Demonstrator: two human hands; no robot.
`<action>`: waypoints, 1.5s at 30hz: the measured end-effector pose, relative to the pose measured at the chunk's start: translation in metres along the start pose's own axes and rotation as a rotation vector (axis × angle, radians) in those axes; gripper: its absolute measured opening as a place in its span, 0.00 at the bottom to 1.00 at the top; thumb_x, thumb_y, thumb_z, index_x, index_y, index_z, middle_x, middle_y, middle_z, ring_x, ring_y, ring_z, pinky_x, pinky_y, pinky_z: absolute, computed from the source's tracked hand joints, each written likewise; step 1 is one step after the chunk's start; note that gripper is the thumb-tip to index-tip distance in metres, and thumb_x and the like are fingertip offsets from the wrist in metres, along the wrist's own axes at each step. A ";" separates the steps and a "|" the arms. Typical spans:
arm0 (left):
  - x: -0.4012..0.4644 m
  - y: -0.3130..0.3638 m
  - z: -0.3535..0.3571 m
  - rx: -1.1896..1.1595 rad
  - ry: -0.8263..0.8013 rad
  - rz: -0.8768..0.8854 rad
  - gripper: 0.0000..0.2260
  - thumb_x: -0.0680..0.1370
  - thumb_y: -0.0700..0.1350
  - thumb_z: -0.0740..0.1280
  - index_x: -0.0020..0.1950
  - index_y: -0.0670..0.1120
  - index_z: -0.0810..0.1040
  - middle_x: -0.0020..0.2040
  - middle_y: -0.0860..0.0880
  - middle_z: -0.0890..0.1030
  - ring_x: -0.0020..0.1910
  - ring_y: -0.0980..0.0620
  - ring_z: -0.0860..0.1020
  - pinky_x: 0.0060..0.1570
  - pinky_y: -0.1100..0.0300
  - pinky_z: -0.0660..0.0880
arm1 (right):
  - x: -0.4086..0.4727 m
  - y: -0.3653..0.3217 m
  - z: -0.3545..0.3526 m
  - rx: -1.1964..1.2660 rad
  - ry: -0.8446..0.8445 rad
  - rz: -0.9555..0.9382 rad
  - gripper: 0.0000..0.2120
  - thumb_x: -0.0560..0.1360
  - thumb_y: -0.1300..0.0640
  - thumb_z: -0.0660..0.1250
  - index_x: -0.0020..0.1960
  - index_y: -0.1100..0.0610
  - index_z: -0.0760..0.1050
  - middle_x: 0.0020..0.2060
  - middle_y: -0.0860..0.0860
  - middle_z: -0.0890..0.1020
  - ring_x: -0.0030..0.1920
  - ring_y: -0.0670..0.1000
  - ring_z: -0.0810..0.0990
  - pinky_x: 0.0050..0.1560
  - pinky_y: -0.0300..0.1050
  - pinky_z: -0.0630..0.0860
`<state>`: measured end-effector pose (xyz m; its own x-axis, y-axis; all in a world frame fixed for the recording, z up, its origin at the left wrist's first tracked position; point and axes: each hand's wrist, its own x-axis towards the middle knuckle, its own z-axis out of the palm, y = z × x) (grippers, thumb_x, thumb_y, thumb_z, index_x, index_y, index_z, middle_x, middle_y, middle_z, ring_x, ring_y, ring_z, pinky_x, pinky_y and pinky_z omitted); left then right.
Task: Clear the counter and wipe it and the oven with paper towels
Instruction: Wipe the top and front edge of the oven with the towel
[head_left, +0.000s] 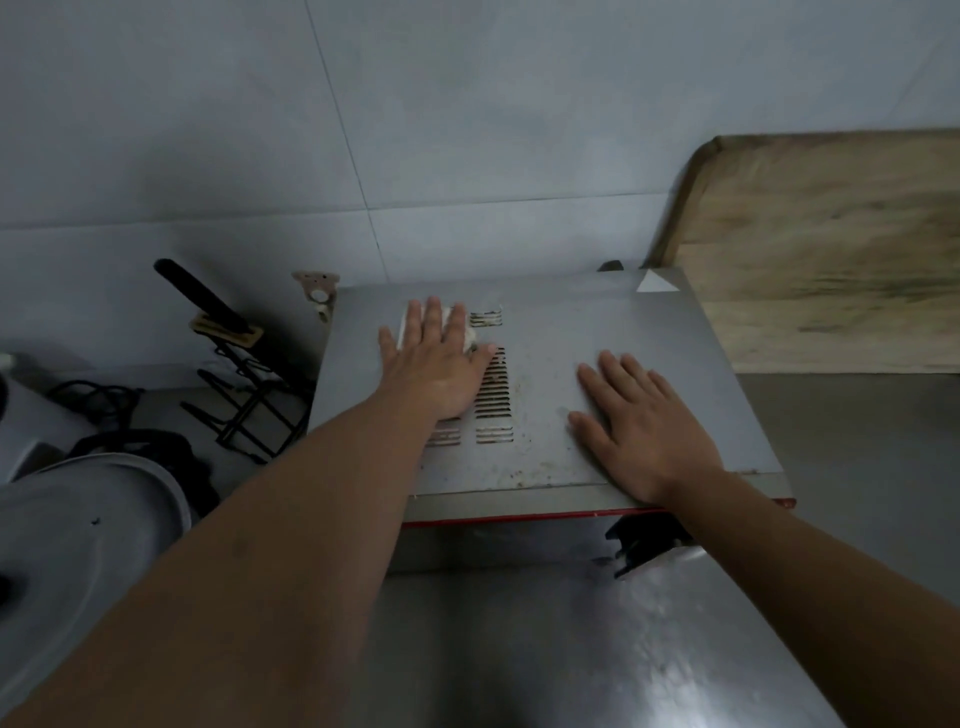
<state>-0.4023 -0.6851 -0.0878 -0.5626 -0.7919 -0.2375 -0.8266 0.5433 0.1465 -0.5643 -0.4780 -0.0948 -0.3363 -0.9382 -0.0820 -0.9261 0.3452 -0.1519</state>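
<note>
A grey metal oven (582, 332) with a red front edge stands on the steel counter (571, 649), against the tiled wall. Its top has vent slots and brown specks. My left hand (441, 358) lies flat with straight fingers on the back left of the oven top, pressing a white paper towel (470, 338) that shows between and beside the fingers. My right hand (639, 421) rests flat with spread fingers on the right front of the oven top and holds nothing.
A wooden cutting board (831, 244) leans on the wall at right. Left of the oven stand a black wire rack (244, 395) holding a black-handled knife (200, 296), dark cables (135, 441), and a large metal lid (78, 535). A black oven knob (639, 545) sticks out below my right wrist.
</note>
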 end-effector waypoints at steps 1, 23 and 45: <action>0.010 0.000 -0.003 -0.003 -0.002 -0.012 0.35 0.79 0.70 0.40 0.81 0.55 0.37 0.81 0.50 0.33 0.78 0.48 0.31 0.74 0.37 0.34 | 0.000 0.000 0.000 0.000 0.002 0.003 0.33 0.79 0.32 0.36 0.80 0.45 0.40 0.79 0.48 0.42 0.78 0.48 0.38 0.78 0.49 0.41; -0.065 -0.040 0.014 -0.003 0.020 0.109 0.28 0.84 0.59 0.42 0.81 0.52 0.35 0.80 0.53 0.32 0.77 0.55 0.30 0.78 0.49 0.37 | -0.003 -0.001 -0.006 0.008 -0.033 -0.008 0.34 0.78 0.31 0.33 0.79 0.45 0.37 0.78 0.47 0.39 0.77 0.47 0.35 0.77 0.47 0.38; 0.064 -0.063 -0.024 -0.072 0.095 -0.186 0.34 0.82 0.65 0.41 0.82 0.49 0.41 0.82 0.47 0.39 0.80 0.46 0.37 0.77 0.40 0.39 | -0.002 -0.005 -0.007 -0.004 -0.013 0.029 0.33 0.76 0.30 0.32 0.78 0.41 0.37 0.78 0.45 0.39 0.77 0.45 0.34 0.76 0.44 0.37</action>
<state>-0.3863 -0.7771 -0.0894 -0.3963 -0.9011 -0.1759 -0.9131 0.3669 0.1776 -0.5599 -0.4782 -0.0873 -0.3604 -0.9275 -0.0989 -0.9169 0.3717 -0.1454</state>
